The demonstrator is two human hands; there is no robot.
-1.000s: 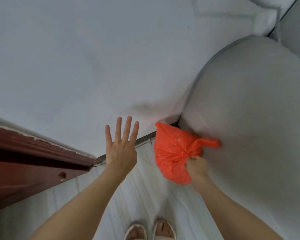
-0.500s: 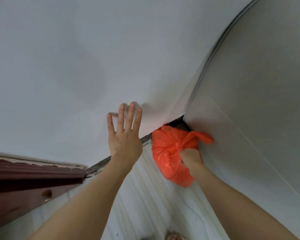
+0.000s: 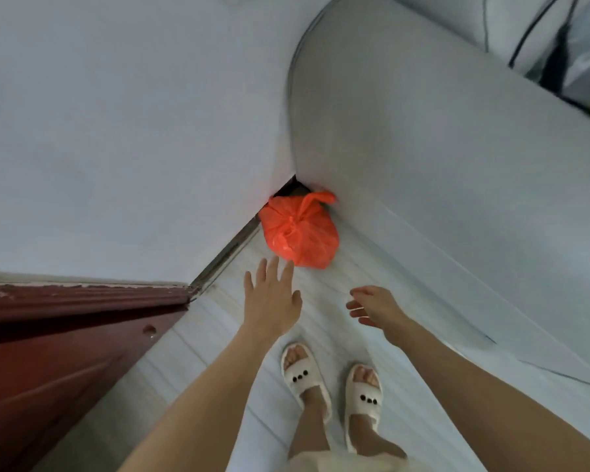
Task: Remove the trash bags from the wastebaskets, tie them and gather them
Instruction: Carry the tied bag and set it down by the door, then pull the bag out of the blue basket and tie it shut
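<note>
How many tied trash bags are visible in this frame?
1. The orange trash bag, knotted at the top, sits on the floor in the corner, beyond both empty hands. Others may lie out of view.

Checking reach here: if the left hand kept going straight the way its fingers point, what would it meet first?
Most likely the tied orange plastic trash bag on the floor; the left hand points at its lower edge, though depth is unclear.

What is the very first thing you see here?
A bright orange bag, knotted at the top, sits on the pale floor in the corner. Just short of it hang two open hands, the left hand nearer the bag than the right hand. Below them stand white slippers.
</note>
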